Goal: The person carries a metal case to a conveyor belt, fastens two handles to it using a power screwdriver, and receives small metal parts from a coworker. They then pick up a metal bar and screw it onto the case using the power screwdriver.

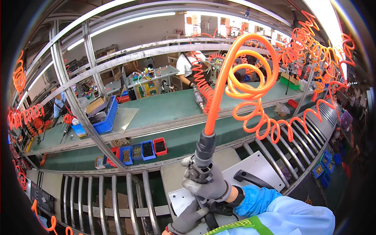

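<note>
My right hand (209,186), in a grey glove, is wrapped round an air screwdriver (204,152) held upright. A thick orange air hose (219,90) rises from its top end. Below it, my gloved left hand (188,219) has its fingers drawn together close to the tool's lower end; what they pinch, if anything, is hidden. Both hands are over a white metal panel (264,166) lying on the rollers. A black handle (250,179) is on the panel to the right of my right hand. Another black part (211,222) shows partly beneath my hands.
A roller conveyor (114,196) runs left and right of the panel. Beyond it, a green two-level bench (168,105) carries small red and blue bins (148,150) of fasteners. Orange coiled hoses (274,131) hang at the right. A co-worker (190,64) works across the bench.
</note>
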`<state>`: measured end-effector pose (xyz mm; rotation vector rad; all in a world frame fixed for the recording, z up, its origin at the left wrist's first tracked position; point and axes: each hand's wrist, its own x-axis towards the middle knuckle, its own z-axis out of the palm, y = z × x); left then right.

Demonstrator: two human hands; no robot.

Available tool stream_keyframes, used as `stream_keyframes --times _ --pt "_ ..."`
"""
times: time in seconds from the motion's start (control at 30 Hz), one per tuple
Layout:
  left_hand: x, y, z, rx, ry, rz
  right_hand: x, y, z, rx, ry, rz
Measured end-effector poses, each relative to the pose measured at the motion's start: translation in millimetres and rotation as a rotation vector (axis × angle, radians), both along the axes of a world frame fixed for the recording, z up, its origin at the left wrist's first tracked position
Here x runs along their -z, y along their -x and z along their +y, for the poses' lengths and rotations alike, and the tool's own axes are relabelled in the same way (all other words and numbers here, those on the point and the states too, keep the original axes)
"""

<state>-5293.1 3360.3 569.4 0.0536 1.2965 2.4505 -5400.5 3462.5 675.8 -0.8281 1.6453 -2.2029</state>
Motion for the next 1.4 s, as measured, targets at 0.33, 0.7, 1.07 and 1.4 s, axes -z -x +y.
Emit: stream_keyframes --times 0.33,0.7,1.07,1.4 --pt "3 -1 -4 0.028 0.019 0.026 10 0 -5 -0.009 0.029 0.079" --pt "-1 -2 -5 0.042 0.038 0.014 5 1 -2 -0.009 0.024 0.044" --pt "8 7 -14 0.137 0.12 -0.054 7 0 -3 -0.005 -0.011 0.072" --pt "8 5 -11 0.12 0.104 -0.05 5 -2 -2 0.022 -0.03 0.057"
